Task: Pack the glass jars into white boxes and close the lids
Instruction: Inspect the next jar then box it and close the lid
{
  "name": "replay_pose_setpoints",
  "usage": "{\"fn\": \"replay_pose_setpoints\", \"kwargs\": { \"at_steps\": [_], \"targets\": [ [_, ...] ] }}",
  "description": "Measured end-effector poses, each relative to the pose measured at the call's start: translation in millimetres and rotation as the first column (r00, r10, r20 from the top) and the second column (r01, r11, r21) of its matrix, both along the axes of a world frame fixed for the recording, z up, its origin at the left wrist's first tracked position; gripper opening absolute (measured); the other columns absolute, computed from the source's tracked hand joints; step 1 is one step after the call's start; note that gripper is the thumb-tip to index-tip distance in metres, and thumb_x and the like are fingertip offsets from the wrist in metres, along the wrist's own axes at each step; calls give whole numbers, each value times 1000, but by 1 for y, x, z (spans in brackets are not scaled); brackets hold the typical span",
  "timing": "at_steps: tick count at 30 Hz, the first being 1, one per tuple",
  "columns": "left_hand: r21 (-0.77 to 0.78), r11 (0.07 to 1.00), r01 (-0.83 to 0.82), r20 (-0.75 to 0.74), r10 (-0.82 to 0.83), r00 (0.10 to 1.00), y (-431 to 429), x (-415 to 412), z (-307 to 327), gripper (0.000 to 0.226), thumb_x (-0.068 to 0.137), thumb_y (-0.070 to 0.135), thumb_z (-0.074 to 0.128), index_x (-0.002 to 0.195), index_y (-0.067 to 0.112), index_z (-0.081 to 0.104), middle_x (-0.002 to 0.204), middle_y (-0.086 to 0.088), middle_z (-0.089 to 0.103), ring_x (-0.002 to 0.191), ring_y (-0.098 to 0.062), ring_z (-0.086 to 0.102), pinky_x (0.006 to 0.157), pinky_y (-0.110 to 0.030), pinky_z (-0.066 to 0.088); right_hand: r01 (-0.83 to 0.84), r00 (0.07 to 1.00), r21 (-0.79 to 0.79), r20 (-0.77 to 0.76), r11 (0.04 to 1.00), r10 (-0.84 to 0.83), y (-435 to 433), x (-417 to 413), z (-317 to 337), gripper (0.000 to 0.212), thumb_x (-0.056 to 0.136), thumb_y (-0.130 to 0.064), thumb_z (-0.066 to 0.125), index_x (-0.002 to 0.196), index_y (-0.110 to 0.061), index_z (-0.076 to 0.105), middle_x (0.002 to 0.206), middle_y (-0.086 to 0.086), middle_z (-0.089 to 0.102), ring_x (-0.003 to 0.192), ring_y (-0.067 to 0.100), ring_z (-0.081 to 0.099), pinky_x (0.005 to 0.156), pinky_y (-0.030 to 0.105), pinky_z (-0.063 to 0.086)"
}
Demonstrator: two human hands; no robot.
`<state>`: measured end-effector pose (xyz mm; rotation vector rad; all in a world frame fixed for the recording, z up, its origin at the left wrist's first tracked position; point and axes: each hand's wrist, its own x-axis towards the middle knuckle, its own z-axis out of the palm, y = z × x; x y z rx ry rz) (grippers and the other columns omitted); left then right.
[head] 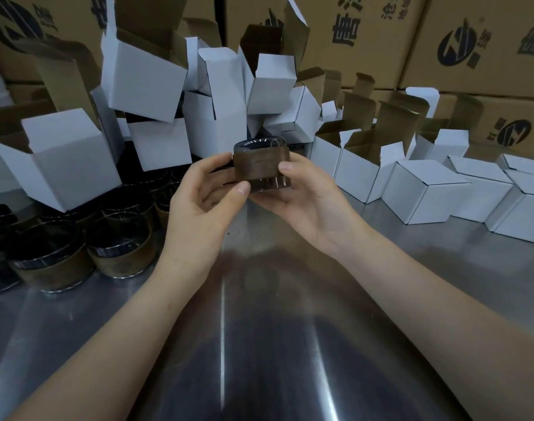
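Note:
A glass jar [259,165] with a brown paper band is held above the metal table, between both hands. My left hand [204,202] grips its left side, thumb at the bottom front. My right hand [305,199] cups it from the right and below, thumb on the band. Several more banded jars [119,247] stand at the left on the table. A heap of open white boxes [217,110] lies behind the jar. A row of open white boxes [356,165] runs to the right, and closed white boxes [426,192] sit beyond them.
The shiny steel table [259,329] stretches toward me. Large brown cartons [472,41] with printed logos are stacked along the back. A big open white box [68,159] lies tilted at the left, above the jars.

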<state>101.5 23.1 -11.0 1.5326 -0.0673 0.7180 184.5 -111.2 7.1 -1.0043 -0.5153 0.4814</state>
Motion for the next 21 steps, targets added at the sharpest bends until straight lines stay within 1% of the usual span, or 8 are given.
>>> {"fn": "replay_pose_setpoints", "kwargs": {
  "at_steps": [4, 6, 8, 11, 14, 17, 19, 21],
  "targets": [
    [-39, 999, -5, -51, 3, 999, -1, 1, 0, 56, 80, 20, 74, 131, 10, 55, 120, -2, 68, 111, -11, 64, 97, -28, 49, -62, 996, 38, -64, 997, 65, 0, 0, 1, 51, 94, -11, 45, 141, 6, 39, 139, 35, 46, 121, 45, 52, 108, 54, 42],
    [-34, 999, 27, -78, -29, 997, 0, 1, 1, 51, 80, 24, 75, 127, 13, 60, 119, 0, 69, 114, -12, 63, 98, -29, 49, -100, 992, 6, -72, 995, 100, 0, 0, 0, 49, 97, -12, 37, 142, 6, 38, 137, 37, 46, 126, 50, 48, 110, 57, 39],
    [-32, 998, 60, -81, -62, 995, -1, 0, 1, 44, 82, 27, 70, 123, 14, 63, 117, 1, 70, 114, -12, 63, 98, -29, 48, -131, 989, -29, -66, 991, 129, 0, -2, 0, 48, 97, -15, 32, 140, 4, 43, 130, 33, 51, 121, 47, 51, 107, 58, 40],
    [-45, 997, 59, -64, -61, 996, -4, -2, 2, 46, 79, 27, 74, 121, 15, 62, 119, 0, 69, 114, -11, 63, 100, -31, 49, -136, 990, -45, -45, 990, 134, 0, -2, 0, 39, 97, -16, 29, 127, -3, 51, 121, 23, 56, 111, 35, 55, 98, 55, 47],
    [-59, 997, 42, -34, -44, 998, -5, -3, 4, 41, 79, 18, 71, 118, 20, 59, 113, 1, 71, 108, -9, 66, 92, -23, 51, -94, 995, -77, -35, 993, 91, 0, -1, -1, 35, 97, -13, 31, 123, -5, 52, 117, 18, 56, 104, 28, 55, 86, 47, 53],
    [-79, 996, 29, -15, -30, 999, -3, -2, 4, 47, 80, -1, 71, 121, 16, 56, 107, -1, 72, 100, -10, 69, 82, -19, 52, -39, 999, -135, -3, 990, 39, 1, 0, -4, 37, 95, -10, 31, 125, -6, 54, 113, 13, 55, 101, 22, 51, 87, 45, 48],
    [-57, 998, -3, -15, 3, 1000, -2, -2, 3, 56, 76, -6, 74, 124, 15, 56, 115, -4, 68, 103, -12, 68, 85, -22, 53, -20, 1000, -162, 14, 987, 23, 1, 1, -4, 41, 92, -6, 32, 126, -6, 56, 113, 12, 56, 99, 22, 51, 90, 47, 45],
    [15, 999, -34, -20, 34, 999, -1, -1, 3, 64, 71, -9, 78, 124, 20, 57, 123, -2, 64, 111, -13, 64, 94, -31, 53, -18, 999, -180, 44, 984, 27, -1, 2, -4, 50, 83, -6, 38, 129, -7, 57, 118, 13, 57, 100, 23, 52, 91, 49, 45]
  ]
}}
